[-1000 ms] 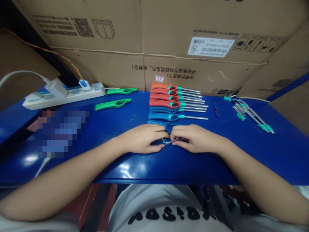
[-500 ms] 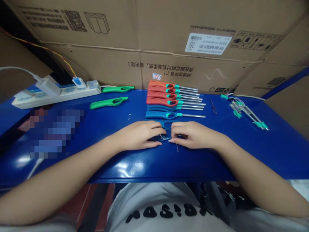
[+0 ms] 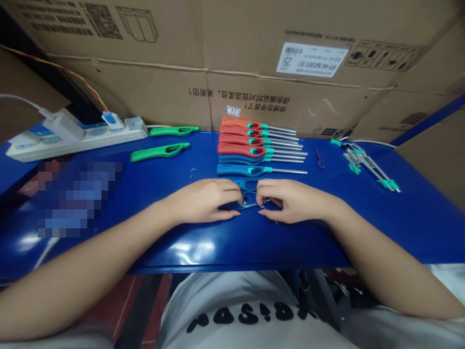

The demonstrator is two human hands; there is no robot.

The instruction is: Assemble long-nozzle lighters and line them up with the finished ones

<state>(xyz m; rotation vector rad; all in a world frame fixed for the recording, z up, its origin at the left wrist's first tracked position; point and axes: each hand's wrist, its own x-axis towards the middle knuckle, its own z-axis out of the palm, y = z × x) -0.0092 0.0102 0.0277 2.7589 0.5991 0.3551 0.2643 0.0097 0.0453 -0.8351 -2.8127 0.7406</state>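
Note:
A blue lighter casing half point(image 3: 250, 184) lies on the table between my hands, partly covered by them. My left hand point(image 3: 203, 199) is curled over the left side of a second blue casing part, thumb and fingers around it. Thin white wires point(image 3: 250, 204) run across that part from left to right. My right hand point(image 3: 296, 199) is bent at its right end, thumb and forefinger pinched on a thin wire point(image 3: 271, 217) whose end slants out below the fingers. What lies under the right fingers is hidden.
Assembled red and blue lighters point(image 3: 241, 150) lie in a stack behind my hands. Two green casings point(image 3: 160, 151) and a power strip point(image 3: 76, 138) are left. A small screwdriver point(image 3: 319, 157) and metal tubes with teal parts point(image 3: 370, 167) lie right. Cardboard point(image 3: 163, 87) stands behind.
The thin wire at my right hand has swung to a slant, and my right thumb and finger have shifted slightly. More of the white wires shows between my hands. The view has tilted slightly.

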